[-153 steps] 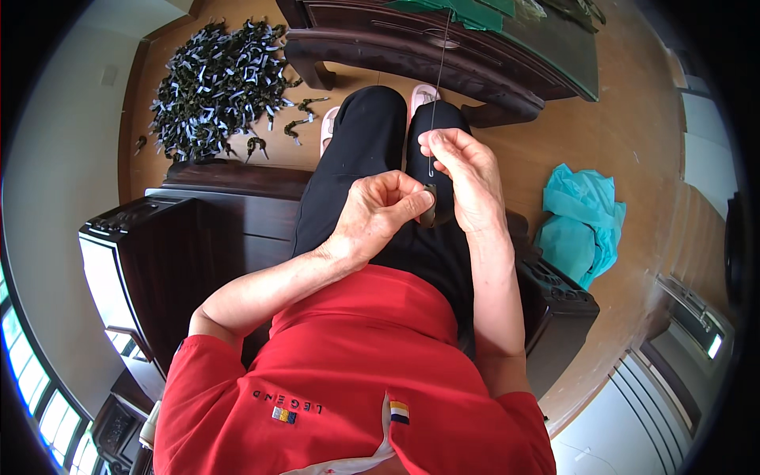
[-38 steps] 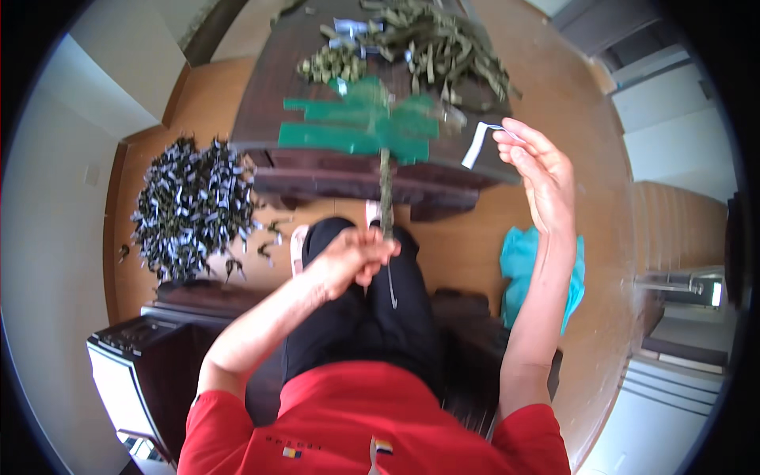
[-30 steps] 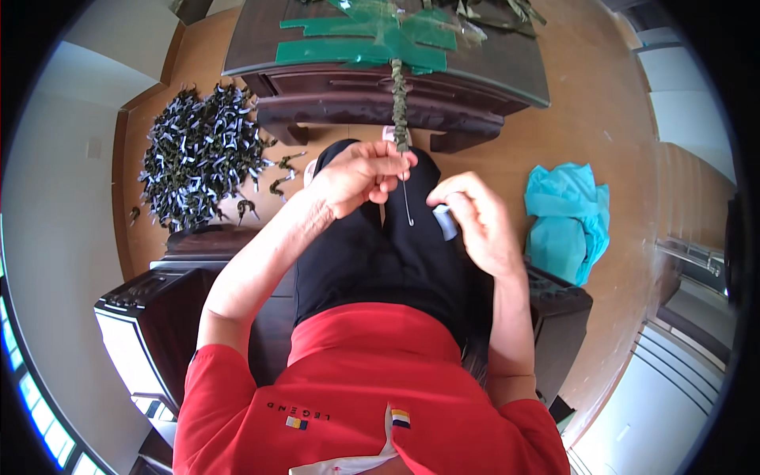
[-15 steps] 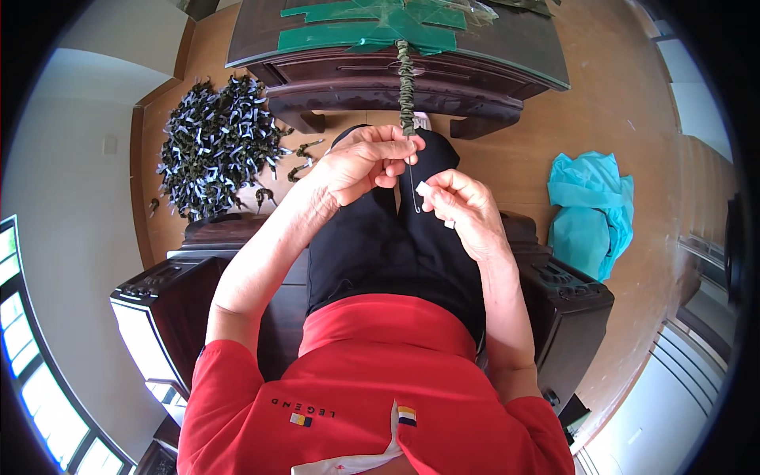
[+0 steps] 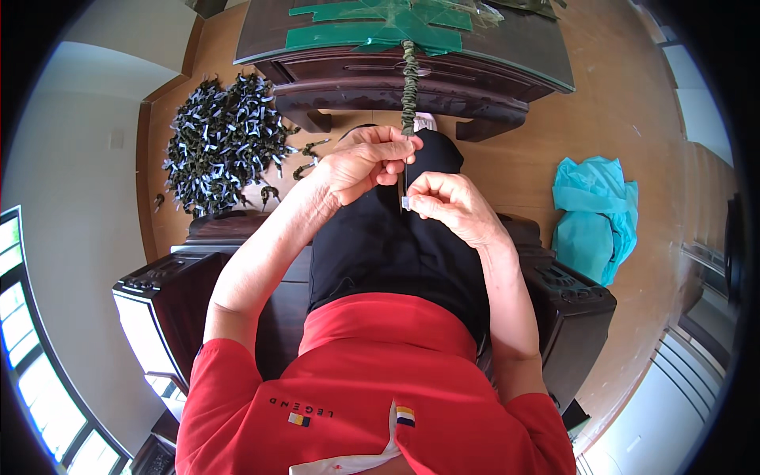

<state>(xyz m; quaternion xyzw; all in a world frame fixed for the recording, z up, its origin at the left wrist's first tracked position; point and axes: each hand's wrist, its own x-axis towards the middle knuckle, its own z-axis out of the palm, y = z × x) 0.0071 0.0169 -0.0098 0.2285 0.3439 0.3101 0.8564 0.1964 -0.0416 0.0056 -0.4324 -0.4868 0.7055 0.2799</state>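
Note:
A gathered dark-green fabric tube hangs from the table edge towards me. My left hand is closed, pinching the tube's lower end where a thin metal rod comes out of it. In the earlier picture the rod's free end shows a small hook. Below, my right hand is closed, with thumb and fingertips pinching a small white strip. The strip lies at the rod's free end; whether it sits on the hook is too small to tell.
Green tape covers part of the dark wooden table ahead. A big heap of dark-green pieces with white strips lies on the floor at left, several loose ones beside it. Turquoise sheeting lies at right. A carved armrest flanks me.
My right hand has moved left, bringing the white strip to the rod's free end. The rod's lower end has swung slightly left. My left hand keeps its pinch.

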